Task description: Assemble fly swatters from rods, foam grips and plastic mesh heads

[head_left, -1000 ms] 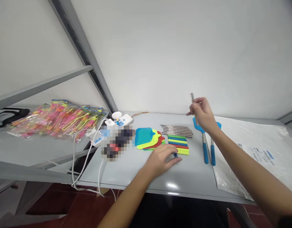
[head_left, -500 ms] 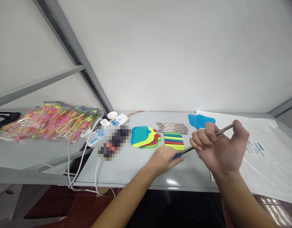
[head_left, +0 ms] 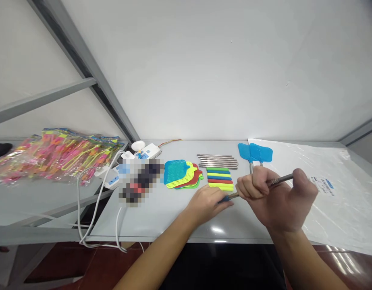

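Note:
My left hand [head_left: 205,202] is closed around a blue handle sleeve [head_left: 225,199], most of it hidden under the fingers. A metal rod [head_left: 283,178] runs from the sleeve's end up to the right, and my right hand [head_left: 278,201] wraps its fingers round it with the thumb on the far tip. Behind the hands, colored handle sleeves [head_left: 219,177] lie in a row, with thin metal rods [head_left: 218,161] beyond them. Fly swatter heads [head_left: 176,171] in blue, yellow, red and green overlap to the left. Two blue fly swatters [head_left: 260,153] with metal shafts lie behind my right hand.
A white plastic bag [head_left: 349,201] covers the table's right side. On the left are power strips [head_left: 151,152] with white cables [head_left: 79,201], a pixelated dark object [head_left: 142,183] and a heap of bagged pink and yellow items [head_left: 65,157]. A grey metal post [head_left: 95,72] rises there.
My right hand has come left and slightly down toward my left hand, and less rod shows between them. More of the two blue swatters' shafts is visible. The view has shifted a little.

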### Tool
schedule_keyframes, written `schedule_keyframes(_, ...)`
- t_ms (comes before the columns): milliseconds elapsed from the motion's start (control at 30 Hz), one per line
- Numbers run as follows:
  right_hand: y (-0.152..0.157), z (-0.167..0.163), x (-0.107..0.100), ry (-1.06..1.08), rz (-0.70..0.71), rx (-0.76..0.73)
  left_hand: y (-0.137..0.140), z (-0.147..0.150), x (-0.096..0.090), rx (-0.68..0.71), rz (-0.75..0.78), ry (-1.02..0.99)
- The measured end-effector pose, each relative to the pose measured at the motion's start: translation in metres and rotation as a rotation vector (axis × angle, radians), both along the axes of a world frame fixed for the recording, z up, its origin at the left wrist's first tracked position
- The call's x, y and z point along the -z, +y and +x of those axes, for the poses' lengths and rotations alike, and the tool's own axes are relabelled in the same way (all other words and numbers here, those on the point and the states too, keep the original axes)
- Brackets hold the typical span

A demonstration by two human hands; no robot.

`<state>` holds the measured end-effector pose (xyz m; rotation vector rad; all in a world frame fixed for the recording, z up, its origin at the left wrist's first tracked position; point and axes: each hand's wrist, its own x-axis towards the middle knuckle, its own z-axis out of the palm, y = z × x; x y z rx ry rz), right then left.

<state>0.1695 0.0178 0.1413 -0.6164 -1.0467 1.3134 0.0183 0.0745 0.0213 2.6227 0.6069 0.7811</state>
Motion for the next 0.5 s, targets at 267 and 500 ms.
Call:
schedule_keyframes(267,0.003,-0.004,0.002,-0.033,-0.011,0.001,0.0,-0.001,0.002,-0.007,0.032,-0.013)
schedule_keyframes(500,0.008,-0.017,0.05,-0.09,0.027,0.106,-0.003,-0.002,-0.004,0.016,-0.026,-0.171)
